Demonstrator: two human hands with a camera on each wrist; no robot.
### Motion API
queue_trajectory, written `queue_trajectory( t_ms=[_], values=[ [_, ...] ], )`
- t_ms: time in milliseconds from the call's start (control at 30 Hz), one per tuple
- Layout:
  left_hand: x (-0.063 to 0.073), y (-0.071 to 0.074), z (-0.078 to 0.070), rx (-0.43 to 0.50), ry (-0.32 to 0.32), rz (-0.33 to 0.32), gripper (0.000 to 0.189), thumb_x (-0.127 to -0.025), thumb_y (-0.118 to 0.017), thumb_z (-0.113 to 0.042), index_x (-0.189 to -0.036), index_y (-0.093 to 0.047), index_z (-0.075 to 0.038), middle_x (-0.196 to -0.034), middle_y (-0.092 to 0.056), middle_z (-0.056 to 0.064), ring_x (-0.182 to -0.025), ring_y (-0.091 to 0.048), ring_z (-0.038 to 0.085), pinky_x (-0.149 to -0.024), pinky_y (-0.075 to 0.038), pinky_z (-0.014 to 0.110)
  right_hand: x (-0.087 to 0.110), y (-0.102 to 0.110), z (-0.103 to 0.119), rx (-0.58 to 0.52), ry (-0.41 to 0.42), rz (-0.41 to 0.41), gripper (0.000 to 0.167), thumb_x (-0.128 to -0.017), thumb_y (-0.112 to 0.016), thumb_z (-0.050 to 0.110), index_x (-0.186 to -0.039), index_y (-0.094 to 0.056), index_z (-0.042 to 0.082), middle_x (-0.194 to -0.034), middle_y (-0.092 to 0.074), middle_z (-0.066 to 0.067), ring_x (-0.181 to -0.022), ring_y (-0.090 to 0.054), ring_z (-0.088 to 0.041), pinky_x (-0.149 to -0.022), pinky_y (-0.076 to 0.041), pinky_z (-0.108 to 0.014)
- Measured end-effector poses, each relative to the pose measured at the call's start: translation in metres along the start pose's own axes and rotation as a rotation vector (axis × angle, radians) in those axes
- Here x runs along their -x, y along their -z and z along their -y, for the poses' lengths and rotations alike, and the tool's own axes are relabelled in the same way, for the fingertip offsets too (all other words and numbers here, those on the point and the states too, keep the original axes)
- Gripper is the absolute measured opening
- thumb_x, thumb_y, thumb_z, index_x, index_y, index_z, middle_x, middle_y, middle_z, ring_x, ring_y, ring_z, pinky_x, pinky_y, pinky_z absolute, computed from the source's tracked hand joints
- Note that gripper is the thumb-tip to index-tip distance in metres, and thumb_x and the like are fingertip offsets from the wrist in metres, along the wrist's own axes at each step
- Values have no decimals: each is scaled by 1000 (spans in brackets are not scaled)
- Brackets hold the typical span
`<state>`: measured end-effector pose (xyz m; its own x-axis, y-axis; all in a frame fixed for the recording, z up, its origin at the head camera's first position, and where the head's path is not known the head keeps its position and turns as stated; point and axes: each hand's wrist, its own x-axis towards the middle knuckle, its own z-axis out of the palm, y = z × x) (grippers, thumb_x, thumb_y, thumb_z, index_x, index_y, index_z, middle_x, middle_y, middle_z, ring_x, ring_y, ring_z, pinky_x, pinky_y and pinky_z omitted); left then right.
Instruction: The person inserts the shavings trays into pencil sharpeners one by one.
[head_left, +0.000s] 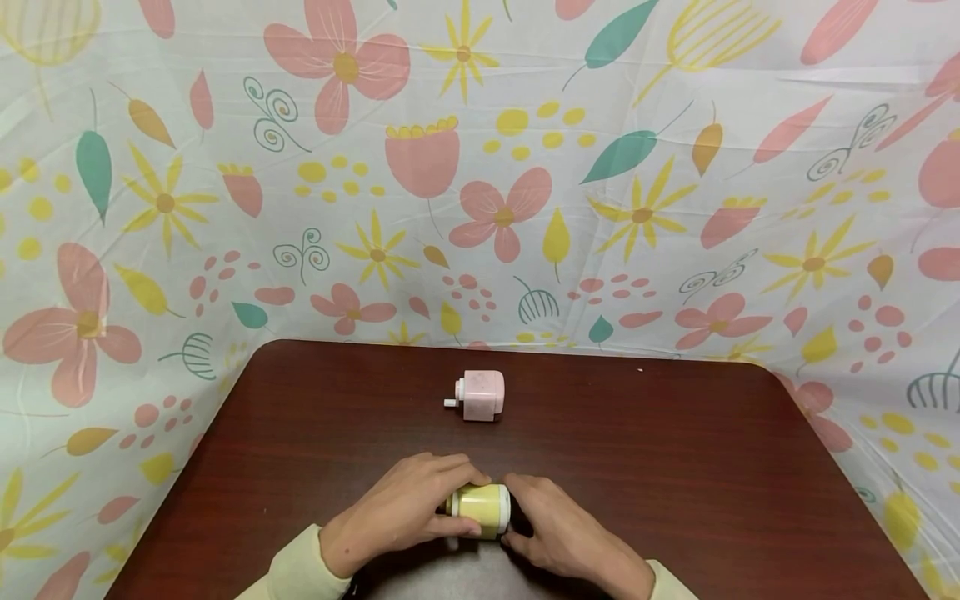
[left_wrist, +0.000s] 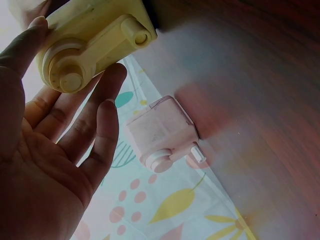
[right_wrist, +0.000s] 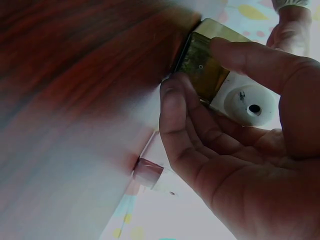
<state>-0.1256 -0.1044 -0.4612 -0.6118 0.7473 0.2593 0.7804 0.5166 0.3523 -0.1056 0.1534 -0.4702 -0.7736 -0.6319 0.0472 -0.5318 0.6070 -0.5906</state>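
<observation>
A yellow crank pencil sharpener (head_left: 480,510) lies on its side between both hands near the table's front. My left hand (head_left: 405,504) grips its crank end, thumb on the near side and fingers on the far side. In the left wrist view, the yellow crank handle (left_wrist: 107,45) points away from the palm. My right hand (head_left: 558,529) is at the opposite end, with thumb and fingertips pinching the see-through shavings drawer (right_wrist: 200,67). Beside the drawer, the white end face (right_wrist: 250,102) with its round pencil hole shows in the right wrist view.
A pink crank pencil sharpener (head_left: 483,396) stands farther back on the dark red-brown table (head_left: 637,442), its white crank to the left. Behind and around the table hangs a white cloth (head_left: 480,242) printed with flowers and leaves.
</observation>
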Motion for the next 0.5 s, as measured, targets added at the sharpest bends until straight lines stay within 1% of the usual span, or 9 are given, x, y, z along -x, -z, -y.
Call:
queue_trajectory(
  t_ms=[267, 367, 500],
  values=[
    [0, 0, 0, 11, 11, 3, 43, -93, -78, -55, -127, -69, -30, -108, -63, -23, -83, -51, -6, -81, -51, 24, 0, 0, 0, -7, 1, -3, 38, -86, -87, 8, -113, -63, 18, -98, -63, 15, -89, -63, -3, -75, -54, -24],
    [0, -1, -1, 6, 20, 20, 42, -95, -76, -54, -128, -67, -30, -110, -62, -21, -85, -53, -5, -82, -52, 25, 1, -1, -1, -5, 3, -10, 38, -85, -86, 7, -112, -62, 18, -97, -61, 15, -87, -62, -4, -74, -54, -23],
    [0, -3, -2, -13, 24, 51, 41, -100, -71, -53, -131, -63, -27, -113, -62, -18, -86, -54, -3, -83, -53, 27, 2, -2, -2, -13, 4, -11, 37, -86, -86, 8, -110, -61, 19, -96, -60, 15, -86, -61, -4, -73, -53, -23]
  ],
)
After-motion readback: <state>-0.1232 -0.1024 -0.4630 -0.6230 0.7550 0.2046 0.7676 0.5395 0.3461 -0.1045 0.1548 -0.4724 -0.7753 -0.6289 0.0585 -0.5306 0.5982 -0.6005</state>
